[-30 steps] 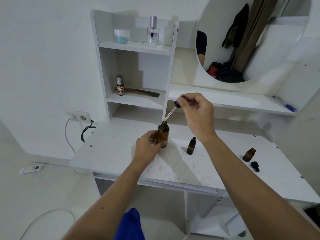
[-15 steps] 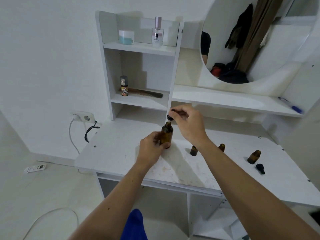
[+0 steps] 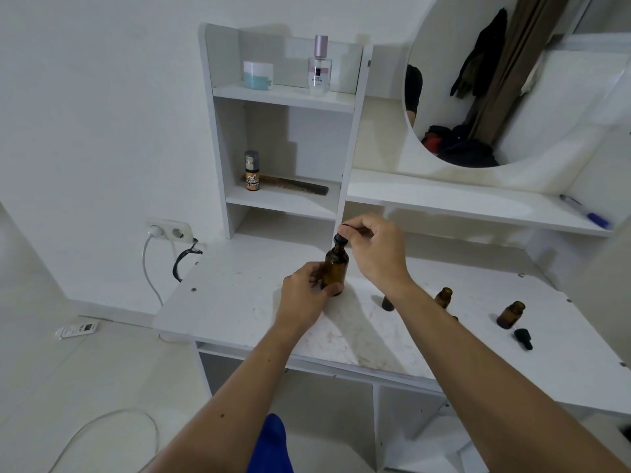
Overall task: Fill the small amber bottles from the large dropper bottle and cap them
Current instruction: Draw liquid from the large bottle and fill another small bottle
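Observation:
The large amber dropper bottle (image 3: 336, 269) stands upright on the white table (image 3: 239, 302). My left hand (image 3: 304, 295) grips its lower body. My right hand (image 3: 375, 249) pinches the black dropper cap (image 3: 341, 237), which sits at the bottle's neck with the pipette inside. Three small amber bottles stand to the right: one (image 3: 387, 303) mostly hidden behind my right wrist, one open (image 3: 444, 297), and another open (image 3: 510, 315) further right. A loose black small cap (image 3: 523, 339) lies in front of the rightmost one.
A white shelf unit (image 3: 283, 97) rises behind the table with a jar, a spray bottle, a small bottle and a comb. A round mirror (image 3: 495, 80) hangs at the right above a long shelf holding a pen (image 3: 585, 213). A wall socket (image 3: 169, 230) with cables sits left.
My right hand has lowered the dropper from above the large bottle down into its neck. The view has shifted, so more small bottles show beside my right arm.

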`<state>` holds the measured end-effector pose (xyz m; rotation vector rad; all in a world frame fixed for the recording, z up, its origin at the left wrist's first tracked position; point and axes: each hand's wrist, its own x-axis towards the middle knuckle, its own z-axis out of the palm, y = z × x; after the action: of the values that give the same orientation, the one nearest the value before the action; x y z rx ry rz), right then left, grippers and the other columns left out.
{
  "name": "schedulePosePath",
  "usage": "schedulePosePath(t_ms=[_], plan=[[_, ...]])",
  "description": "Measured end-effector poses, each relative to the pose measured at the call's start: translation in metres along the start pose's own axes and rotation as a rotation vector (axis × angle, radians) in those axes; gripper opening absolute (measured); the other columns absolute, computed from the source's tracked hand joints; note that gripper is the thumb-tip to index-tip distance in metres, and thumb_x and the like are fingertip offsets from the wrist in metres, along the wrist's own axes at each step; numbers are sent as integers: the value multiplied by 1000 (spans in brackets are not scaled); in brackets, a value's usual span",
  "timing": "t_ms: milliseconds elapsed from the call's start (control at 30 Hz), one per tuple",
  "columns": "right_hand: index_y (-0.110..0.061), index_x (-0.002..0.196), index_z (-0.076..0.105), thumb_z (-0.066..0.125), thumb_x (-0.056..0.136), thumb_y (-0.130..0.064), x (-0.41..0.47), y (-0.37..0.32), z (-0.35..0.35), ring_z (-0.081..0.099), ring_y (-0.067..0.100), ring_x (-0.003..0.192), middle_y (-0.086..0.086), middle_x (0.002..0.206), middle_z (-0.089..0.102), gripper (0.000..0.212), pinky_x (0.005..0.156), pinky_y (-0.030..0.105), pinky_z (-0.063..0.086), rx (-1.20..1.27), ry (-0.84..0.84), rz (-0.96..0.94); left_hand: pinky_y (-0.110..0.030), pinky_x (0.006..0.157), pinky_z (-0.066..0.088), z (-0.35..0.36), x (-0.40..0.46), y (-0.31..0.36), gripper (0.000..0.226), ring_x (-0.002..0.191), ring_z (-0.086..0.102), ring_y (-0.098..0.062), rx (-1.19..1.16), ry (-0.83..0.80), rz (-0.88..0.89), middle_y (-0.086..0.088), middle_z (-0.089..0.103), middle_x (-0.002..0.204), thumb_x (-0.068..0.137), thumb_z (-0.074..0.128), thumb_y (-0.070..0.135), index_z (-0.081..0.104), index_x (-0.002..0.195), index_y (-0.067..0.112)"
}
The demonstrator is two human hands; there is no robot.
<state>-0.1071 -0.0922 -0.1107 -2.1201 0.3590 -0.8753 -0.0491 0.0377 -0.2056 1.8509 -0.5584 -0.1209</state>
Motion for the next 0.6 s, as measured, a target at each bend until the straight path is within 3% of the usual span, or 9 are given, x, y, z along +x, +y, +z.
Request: schedulePosePath(t_ms=[167,467,600], plan=[[-14,98,80,77,96,-18,-5,-1,1,73,7,89,-7,95,78,6,83,16,57,43,26,-4,-26,102,53,1,0,-1,54,109,67,-13,-1,-3,-11,1,73,121,83,87,28,66,132,16],[-16,99,80,83,91,-21,-9,-17,-12,72,-2,86,-9,94,77,10,79,8,53,159,75,13,-28,102,53,2,-4,2,55,113,67,-16,2,17,-26,1,73,123,83,87,30,66,132,17],[-12,100,80,85,90,-19,-8,-29,-26,73,-1,85,-3,95,78,12,80,10,55,198,124,-27,-35,109,51,1,-12,2,68,122,63,-18,-16,58,-45,1,68,134,81,90,31,59,140,16]])
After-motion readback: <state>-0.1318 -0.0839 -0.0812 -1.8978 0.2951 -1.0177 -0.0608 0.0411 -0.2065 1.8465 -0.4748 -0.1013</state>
